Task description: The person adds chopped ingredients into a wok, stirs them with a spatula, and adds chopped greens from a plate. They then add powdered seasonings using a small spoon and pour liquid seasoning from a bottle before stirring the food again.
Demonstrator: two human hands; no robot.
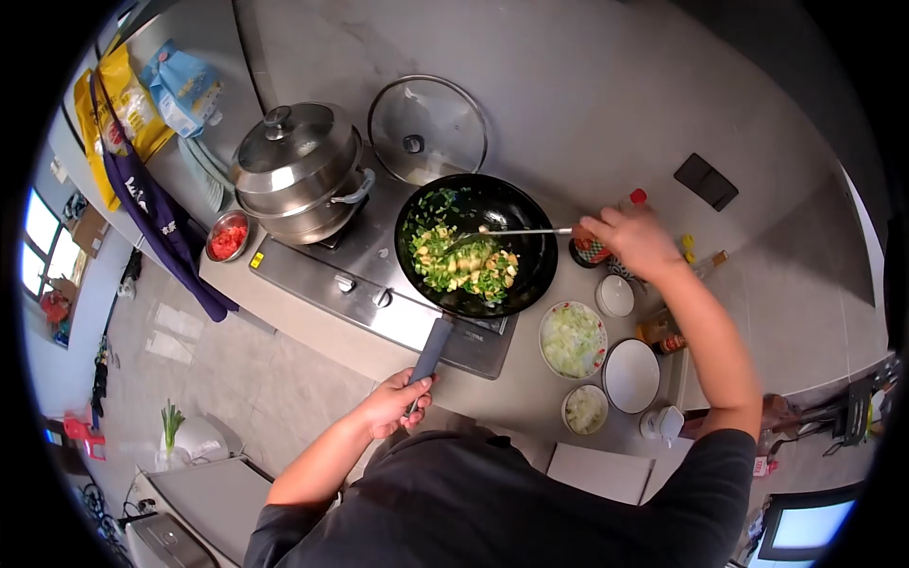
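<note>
A black wok (535, 222) sits on the right side of the steel stove, with chopped green and pale yellow food (464, 263) in it. My left hand (396, 402) is wrapped round the wok's grey handle (433, 348). Over the counter at the right, my right hand (625, 237) grips a long metal spatula (530, 231), whose head lies in the food. Just beyond the wok, a glass lid (428, 118) leans against the wall. Behind and under my right hand, a red-capped jar (589, 252) is partly hidden.
A steel steamer pot (294, 175) and a bowl of chopped red food (227, 237) are at the left. To the right stand a plate of shredded pale green vegetable (573, 341), a smaller bowl (585, 410), white bowls (632, 377) and bottles (655, 328).
</note>
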